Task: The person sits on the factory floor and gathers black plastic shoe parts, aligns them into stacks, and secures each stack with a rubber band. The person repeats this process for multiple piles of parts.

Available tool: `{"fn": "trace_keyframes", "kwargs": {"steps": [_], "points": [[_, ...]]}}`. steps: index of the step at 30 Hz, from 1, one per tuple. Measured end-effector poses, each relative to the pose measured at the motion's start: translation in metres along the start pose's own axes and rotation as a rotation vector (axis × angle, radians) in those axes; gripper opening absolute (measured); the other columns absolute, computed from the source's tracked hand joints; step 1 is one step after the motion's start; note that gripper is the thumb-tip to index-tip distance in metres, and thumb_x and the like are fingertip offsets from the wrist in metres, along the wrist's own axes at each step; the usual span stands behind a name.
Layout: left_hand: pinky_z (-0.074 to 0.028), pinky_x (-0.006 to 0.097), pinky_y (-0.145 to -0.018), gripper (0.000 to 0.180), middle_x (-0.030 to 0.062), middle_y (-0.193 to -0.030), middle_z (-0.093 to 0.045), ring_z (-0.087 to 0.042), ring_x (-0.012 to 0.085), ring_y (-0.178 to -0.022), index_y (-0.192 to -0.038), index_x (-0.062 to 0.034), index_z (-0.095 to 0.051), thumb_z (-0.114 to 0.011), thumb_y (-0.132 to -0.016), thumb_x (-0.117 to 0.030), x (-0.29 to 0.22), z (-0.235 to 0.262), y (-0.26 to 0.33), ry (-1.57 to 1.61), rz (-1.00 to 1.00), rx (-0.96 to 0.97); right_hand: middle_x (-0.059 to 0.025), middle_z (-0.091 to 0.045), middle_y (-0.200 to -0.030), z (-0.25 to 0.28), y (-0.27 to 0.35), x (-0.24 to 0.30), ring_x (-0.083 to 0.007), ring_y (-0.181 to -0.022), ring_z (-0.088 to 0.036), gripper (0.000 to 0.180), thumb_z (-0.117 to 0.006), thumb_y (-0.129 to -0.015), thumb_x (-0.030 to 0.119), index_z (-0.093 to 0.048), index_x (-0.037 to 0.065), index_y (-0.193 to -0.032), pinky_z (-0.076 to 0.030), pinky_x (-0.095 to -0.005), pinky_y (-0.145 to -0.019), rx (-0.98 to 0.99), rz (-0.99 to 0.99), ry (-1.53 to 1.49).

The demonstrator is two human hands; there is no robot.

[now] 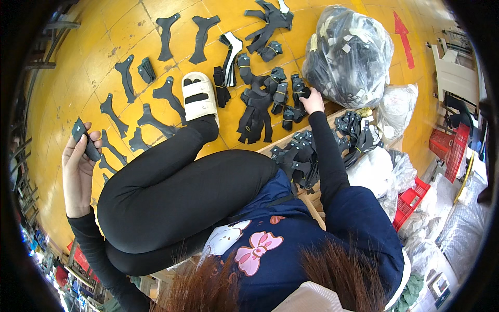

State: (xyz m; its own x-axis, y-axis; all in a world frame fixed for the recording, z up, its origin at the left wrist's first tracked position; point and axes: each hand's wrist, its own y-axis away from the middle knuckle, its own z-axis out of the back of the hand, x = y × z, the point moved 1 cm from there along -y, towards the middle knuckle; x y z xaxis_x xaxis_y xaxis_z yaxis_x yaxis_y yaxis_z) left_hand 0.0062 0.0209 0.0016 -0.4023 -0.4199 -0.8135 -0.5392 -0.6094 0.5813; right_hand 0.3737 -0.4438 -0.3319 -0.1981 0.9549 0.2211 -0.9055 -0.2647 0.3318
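My left hand (77, 164), raised at the left, pinches a small dark grey fabric piece (79, 131) between thumb and fingers. Out at the right, my right hand (315, 102) closes on a banded bundle of dark fabric pieces (297, 85), its fingertips partly hidden against the dark cloth. Beside it lie more tied bundles (279, 93) and a loose heap of dark pieces (253, 112). Single bone-shaped dark pieces (166, 36) are spread across the yellow floor, several of them close to my left hand. A small stack (146, 70) sits among them.
A big clear bag (348, 57) stuffed with dark pieces stands beyond my right hand. A wooden box (314, 208) with several bundles (301, 158) is by my right arm. My sandalled foot (199, 99) rests amid the pieces. Red baskets (410, 204) and plastic bags lie farther right.
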Motion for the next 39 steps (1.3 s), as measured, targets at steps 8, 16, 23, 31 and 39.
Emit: {"fn": "trace_keyframes", "kwargs": {"steps": [8,16,23,31,39], "points": [[-0.048,0.027,-0.094,0.038,0.0143,-0.117,-0.064,-0.063,0.0161,-0.105,-0.133,0.0032,-0.048,-0.051,-0.098,-0.012,0.0,-0.012,0.006,0.007,0.017,0.015,-0.0136,-0.07,-0.107,-0.021,0.071,0.039,-0.0298,-0.099,-0.067,0.05,-0.068,-0.076,0.053,-0.072,0.01,-0.102,-0.053,-0.0408,-0.082,0.419,-0.126,0.468],[-0.044,0.034,-0.103,0.052,0.017,-0.129,-0.058,-0.057,0.0224,-0.118,-0.139,0.0019,-0.04,-0.058,-0.091,-0.006,-0.022,-0.034,0.021,0.089,-0.06,0.283,-0.0234,-0.066,-0.11,-0.022,0.06,0.032,-0.0381,-0.106,-0.062,0.047,-0.067,-0.074,0.039,-0.069,0.004,-0.104,-0.049,-0.0458,-0.092,0.388,-0.108,0.234],[-0.047,0.029,-0.099,0.044,0.0142,-0.123,-0.062,-0.061,0.0197,-0.114,-0.135,0.0004,-0.047,-0.058,-0.092,-0.007,-0.027,-0.04,0.025,0.191,-0.063,0.319,-0.0144,-0.071,-0.084,0.085,0.086,0.145,-0.0255,-0.082,-0.07,0.034,-0.075,-0.076,0.024,-0.066,-0.001,-0.097,-0.053,-0.0323,-0.077,0.439,0.391,-0.331],[-0.047,0.031,-0.097,0.036,0.0092,-0.11,-0.065,-0.061,0.0175,-0.107,-0.131,-0.0008,-0.05,-0.052,-0.097,-0.011,-0.04,-0.065,0.042,0.393,-0.124,0.239,-0.0064,-0.066,-0.095,0.196,0.172,0.359,-0.0122,-0.08,-0.064,0.019,-0.056,-0.097,0.009,-0.053,-0.001,-0.113,-0.053,-0.028,-0.075,0.619,0.603,-1.457],[-0.04,0.033,-0.1,0.038,0.003,-0.122,-0.056,-0.052,0.0122,-0.114,-0.132,-0.0075,-0.046,-0.056,-0.098,-0.022,-0.053,-0.055,0.06,0.477,-0.375,0.344,-0.0131,-0.069,-0.1,0.21,0.227,0.408,-0.0149,-0.088,-0.065,0.029,-0.054,-0.098,0.013,-0.048,-0.002,-0.122,-0.048,-0.0261,-0.075,0.813,0.74,-1.488]]}}
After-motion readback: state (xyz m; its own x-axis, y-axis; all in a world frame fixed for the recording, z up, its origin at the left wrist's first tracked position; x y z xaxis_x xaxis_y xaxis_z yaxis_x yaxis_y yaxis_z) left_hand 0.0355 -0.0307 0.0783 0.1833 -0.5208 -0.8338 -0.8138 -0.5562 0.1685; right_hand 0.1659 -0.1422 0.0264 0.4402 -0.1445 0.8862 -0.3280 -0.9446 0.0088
